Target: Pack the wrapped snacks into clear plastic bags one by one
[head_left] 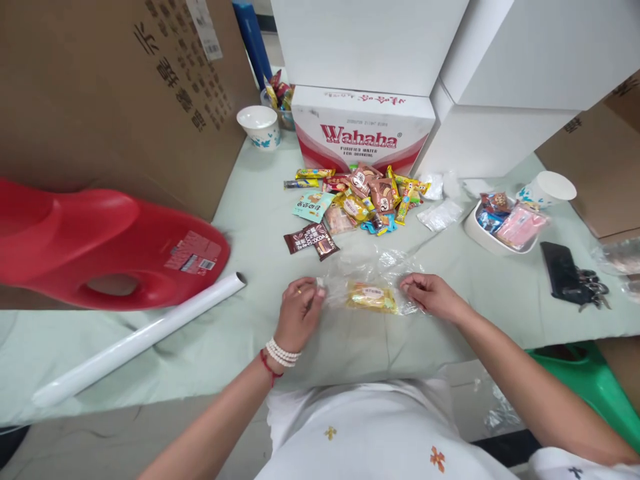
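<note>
A clear plastic bag (336, 291) lies flat on the green cloth in front of me, with a yellow wrapped snack (373, 297) in or under its film; I cannot tell which. The fingers of my left hand (301, 308) pinch the bag's left end. At the opposite side my right hand (431, 293) has its fingertips closed on the film. Just beyond the bag sits a pile of packaged snacks (367, 197), with two dark brown cocoa packets (313, 240) at its near left.
A Wahaha carton (363, 130) stands behind the pile. To the left are a red plastic jug (150, 207), a white tube (145, 340) and a paper cup (260, 127). On the right are a white snack tub (505, 240), a phone (563, 267) and keys (595, 288).
</note>
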The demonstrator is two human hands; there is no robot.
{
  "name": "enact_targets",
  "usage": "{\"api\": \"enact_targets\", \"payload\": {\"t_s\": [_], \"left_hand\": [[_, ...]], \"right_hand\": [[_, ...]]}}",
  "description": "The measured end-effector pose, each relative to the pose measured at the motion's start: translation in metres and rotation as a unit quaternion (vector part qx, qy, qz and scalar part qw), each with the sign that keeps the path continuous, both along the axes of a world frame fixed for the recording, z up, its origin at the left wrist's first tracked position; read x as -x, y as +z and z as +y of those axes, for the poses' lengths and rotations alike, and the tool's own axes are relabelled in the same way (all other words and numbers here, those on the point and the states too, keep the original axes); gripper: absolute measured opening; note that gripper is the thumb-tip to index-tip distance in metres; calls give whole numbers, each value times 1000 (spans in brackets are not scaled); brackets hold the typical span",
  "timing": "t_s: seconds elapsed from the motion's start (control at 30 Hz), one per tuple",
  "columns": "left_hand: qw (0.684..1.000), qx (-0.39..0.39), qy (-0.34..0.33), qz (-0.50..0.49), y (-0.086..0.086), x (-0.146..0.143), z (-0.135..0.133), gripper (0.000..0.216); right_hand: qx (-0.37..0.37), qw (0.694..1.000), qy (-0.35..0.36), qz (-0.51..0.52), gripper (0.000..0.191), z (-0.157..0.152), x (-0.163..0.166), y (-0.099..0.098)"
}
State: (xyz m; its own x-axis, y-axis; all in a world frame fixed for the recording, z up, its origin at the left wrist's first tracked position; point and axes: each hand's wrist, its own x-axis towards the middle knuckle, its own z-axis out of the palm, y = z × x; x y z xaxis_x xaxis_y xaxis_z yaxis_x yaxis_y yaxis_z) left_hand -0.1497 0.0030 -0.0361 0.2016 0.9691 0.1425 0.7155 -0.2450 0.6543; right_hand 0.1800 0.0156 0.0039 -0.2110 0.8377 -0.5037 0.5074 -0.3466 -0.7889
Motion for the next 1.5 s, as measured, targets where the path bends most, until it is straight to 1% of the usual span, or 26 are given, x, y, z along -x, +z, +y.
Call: {"api": "enact_targets", "payload": {"t_s": [0.07, 0.13, 0.17, 0.23, 0.3, 0.37, 0.43, 0.5, 0.57, 0.6, 0.67, 0.77, 0.83, 0.87, 0.93, 1.0, 1.07, 1.1, 1.13, 1.2, 1.27, 1.3, 1.33, 1.4, 1.43, 1.5], "left_hand": [[996, -5, 88, 24, -3, -6, 5, 34], [988, -29, 149, 41, -7, -14, 10, 27], [985, -39, 163, 40, -8, -18, 11, 27], [984, -51, 168, 27, -9, -24, 15, 35], [984, -67, 164, 9, -6, -28, 16, 41], [983, -103, 149, -15, 2, -28, 15, 40], [987, -140, 78, -28, 12, -26, 12, 41], [988, -150, -32, -10, 19, -24, 10, 40], [985, -137, -102, 16, 21, -26, 10, 24], [986, -127, -110, 21, 19, -27, 11, 16], [990, -104, -97, 14, 11, -32, 17, 16], [996, -73, -54, 2, -4, -41, 26, 15], [998, -65, -16, -9, -11, -48, 29, 11], [998, -62, 1, -16, -13, -51, 30, 15], [998, -61, 24, -22, -15, -56, 30, 44], [998, -51, 36, -11, -12, -58, 31, 75], [999, -21, 43, -5, -8, -55, 35, 90], [999, 1, 40, -9, -6, -51, 38, 90], [999, 26, 30, -20, -4, -44, 41, 83], [995, 75, -21, -65, -1, -26, 47, 54], [981, 110, -85, -137, 2, -4, 50, 23], [972, 119, -99, -179, 4, 6, 49, 15], [963, 123, -96, -221, 6, 14, 48, 14], [952, 126, -35, -277, 12, 20, 41, 14], [953, 127, 7, -275, 15, 18, 38, 17], [970, 128, 55, -199, 21, 7, 31, 33]], "right_hand": [[-56, 992, 54, -97, 38, 4, -2, 2], [-152, 960, 81, -219, 40, 11, 0, 10], [-201, 938, 77, -271, 39, 16, 3, 14], [-271, 901, 61, -334, 38, 29, 13, 19], [-292, 887, 80, -349, 44, 46, 27, 19], [-269, 890, 111, -350, 51, 62, 41, 12], [-230, 901, 119, -347, 48, 75, 51, 4], [-194, 922, 103, -320, 35, 84, 55, -3], [-166, 944, 92, -271, 18, 89, 54, -7], [-158, 953, 90, -241, 11, 90, 51, -8], [-169, 966, 85, -178, 6, 90, 46, -7], [-233, 965, 79, -88, 5, 82, 39, 0], [-287, 951, 98, -61, 6, 71, 39, 8], [-313, 941, 114, -57, 8, 65, 40, 14], [-358, 918, 162, -61, 12, 48, 46, 23], [-378, 893, 231, -81, 19, 29, 55, 28], [-383, 862, 312, -113, 25, 10, 64, 27], [-383, 845, 350, -130, 28, 1, 68, 24], [-381, 830, 381, -147, 31, -6, 70, 21], [-375, 810, 417, -171, 36, -18, 72, 14], [-368, 812, 416, -178, 41, -24, 71, 9], [-366, 817, 409, -176, 43, -26, 70, 8], [-364, 824, 400, -171, 44, -26, 69, 7], [-358, 835, 386, -160, 43, -27, 69, 6], [-355, 839, 381, -156, 43, -27, 70, 7], [-354, 847, 368, -146, 40, -28, 72, 8]]}}
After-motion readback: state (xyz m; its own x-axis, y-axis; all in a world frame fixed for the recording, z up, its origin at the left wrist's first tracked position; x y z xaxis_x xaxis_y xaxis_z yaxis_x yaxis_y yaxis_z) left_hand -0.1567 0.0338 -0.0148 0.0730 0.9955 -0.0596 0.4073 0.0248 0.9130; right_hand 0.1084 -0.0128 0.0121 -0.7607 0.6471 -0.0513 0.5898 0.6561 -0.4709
